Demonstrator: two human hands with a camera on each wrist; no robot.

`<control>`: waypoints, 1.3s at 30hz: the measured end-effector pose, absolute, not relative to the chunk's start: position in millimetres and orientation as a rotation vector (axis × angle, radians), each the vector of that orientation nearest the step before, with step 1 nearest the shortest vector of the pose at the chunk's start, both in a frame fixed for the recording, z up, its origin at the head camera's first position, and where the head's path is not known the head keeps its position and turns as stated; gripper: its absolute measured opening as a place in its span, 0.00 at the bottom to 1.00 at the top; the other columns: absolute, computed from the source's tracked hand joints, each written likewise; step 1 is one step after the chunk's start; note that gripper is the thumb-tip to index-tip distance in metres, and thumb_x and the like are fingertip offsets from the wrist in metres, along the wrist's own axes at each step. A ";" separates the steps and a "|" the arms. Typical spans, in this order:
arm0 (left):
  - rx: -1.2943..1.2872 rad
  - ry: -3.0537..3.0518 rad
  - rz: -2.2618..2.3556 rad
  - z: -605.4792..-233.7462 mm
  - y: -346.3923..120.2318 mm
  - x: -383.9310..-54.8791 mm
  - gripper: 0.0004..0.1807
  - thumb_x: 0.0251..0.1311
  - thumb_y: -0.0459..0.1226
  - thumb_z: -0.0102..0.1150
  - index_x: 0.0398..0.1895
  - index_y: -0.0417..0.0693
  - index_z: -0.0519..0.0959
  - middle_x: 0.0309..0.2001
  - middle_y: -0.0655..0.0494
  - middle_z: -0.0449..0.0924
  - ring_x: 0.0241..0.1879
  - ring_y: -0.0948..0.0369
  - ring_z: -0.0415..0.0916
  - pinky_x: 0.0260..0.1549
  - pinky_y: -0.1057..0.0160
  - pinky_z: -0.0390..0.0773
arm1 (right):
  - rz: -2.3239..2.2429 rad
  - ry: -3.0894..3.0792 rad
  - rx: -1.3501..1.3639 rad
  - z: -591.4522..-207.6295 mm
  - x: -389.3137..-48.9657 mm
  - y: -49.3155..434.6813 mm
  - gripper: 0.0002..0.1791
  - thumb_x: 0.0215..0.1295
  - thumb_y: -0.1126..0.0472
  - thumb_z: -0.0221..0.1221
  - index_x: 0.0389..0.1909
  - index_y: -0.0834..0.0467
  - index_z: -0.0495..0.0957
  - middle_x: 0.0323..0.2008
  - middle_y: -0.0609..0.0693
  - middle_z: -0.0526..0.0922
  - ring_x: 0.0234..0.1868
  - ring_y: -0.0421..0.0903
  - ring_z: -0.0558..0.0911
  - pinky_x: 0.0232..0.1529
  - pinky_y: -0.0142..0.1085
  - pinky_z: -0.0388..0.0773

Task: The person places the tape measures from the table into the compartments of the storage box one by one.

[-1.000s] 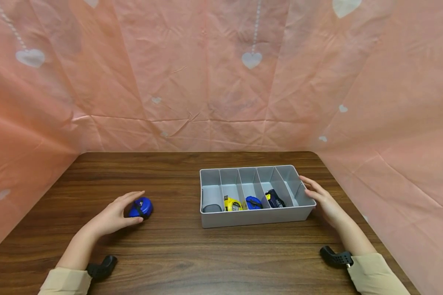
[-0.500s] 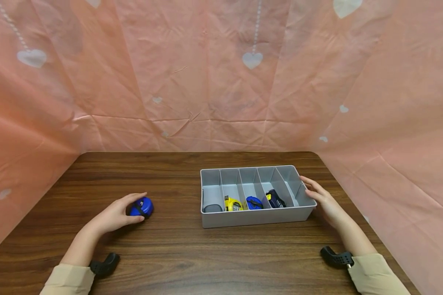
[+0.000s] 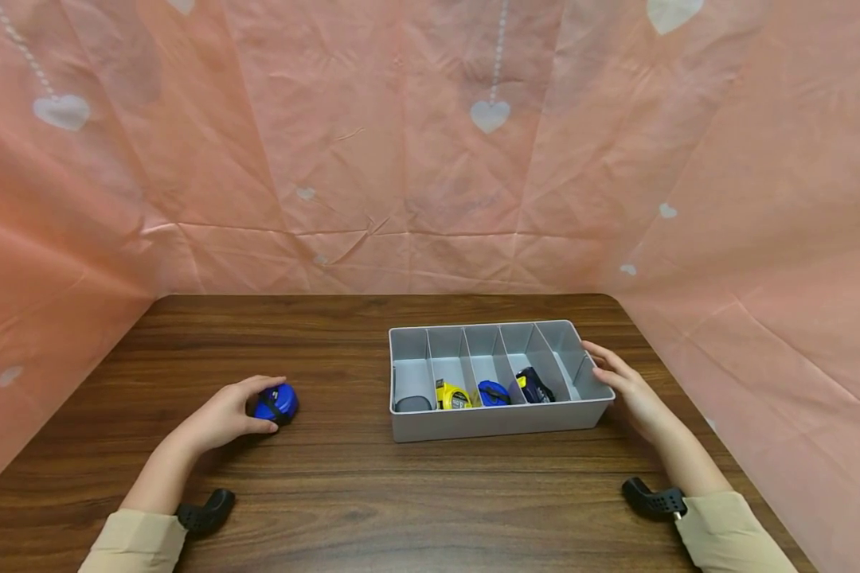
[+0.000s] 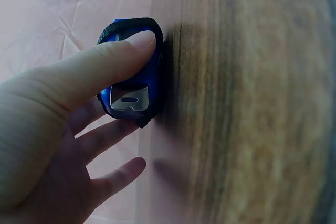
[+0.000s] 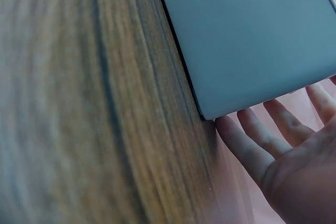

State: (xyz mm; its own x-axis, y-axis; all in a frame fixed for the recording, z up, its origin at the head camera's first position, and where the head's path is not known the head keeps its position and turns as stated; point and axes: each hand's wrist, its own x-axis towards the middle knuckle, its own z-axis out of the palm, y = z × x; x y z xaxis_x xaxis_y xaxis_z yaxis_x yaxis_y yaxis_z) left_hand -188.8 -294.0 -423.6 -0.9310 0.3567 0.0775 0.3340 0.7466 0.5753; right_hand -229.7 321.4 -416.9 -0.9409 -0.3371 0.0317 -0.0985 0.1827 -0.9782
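In the head view my left hand (image 3: 218,414) pinches a blue tape measure (image 3: 281,403) on the left side of the table. The left wrist view has the thumb pressed on its face, other fingers behind it, and the metal end hook (image 4: 129,101) facing the camera. The tape measure stays down at the wood, a black strap across it. On the other side, my right hand (image 3: 629,391) touches the right end of a grey divided tray (image 3: 502,425). In the right wrist view its extended fingertips meet the tray's end wall (image 5: 252,45).
Inside the tray's compartments lie a dark grey rounded object (image 3: 412,404), a yellow tape measure (image 3: 452,396), a second blue tape measure (image 3: 493,393) and a black-and-yellow tape measure (image 3: 533,386). The rightmost compartment shows a bare floor. Pink cloth (image 3: 401,159) hangs around the wooden table (image 3: 401,509).
My left thumb and fingers have closed in on the blue tape measure, the left forearm shifting slightly right. The right hand and the tray stay put.
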 end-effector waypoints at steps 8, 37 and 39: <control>0.618 2.937 0.922 -425.0 -294.3 -189.1 0.40 0.47 0.41 0.74 0.64 0.36 0.70 0.59 0.36 0.70 0.57 0.39 0.67 0.52 0.39 0.68 | -1.850 2.261 -0.427 -417.3 -230.0 321.6 0.28 0.77 0.57 0.39 0.75 0.54 0.48 0.68 0.65 0.48 0.60 0.50 0.60 0.52 0.43 0.65; 0.737 3.113 0.862 -422.1 -286.1 -191.9 0.38 0.43 0.40 0.77 0.59 0.31 0.73 0.53 0.37 0.75 0.54 0.41 0.69 0.50 0.39 0.67 | -1.851 2.271 -0.441 -417.4 -229.9 321.6 0.28 0.77 0.57 0.40 0.75 0.54 0.50 0.67 0.65 0.49 0.59 0.47 0.62 0.51 0.39 0.68; 0.742 3.126 0.856 -421.0 -285.3 -191.7 0.39 0.43 0.40 0.77 0.59 0.31 0.73 0.52 0.37 0.76 0.54 0.41 0.69 0.51 0.38 0.66 | -1.854 2.268 -0.443 -417.2 -229.9 321.7 0.28 0.77 0.57 0.40 0.75 0.54 0.50 0.67 0.65 0.49 0.59 0.47 0.63 0.50 0.38 0.69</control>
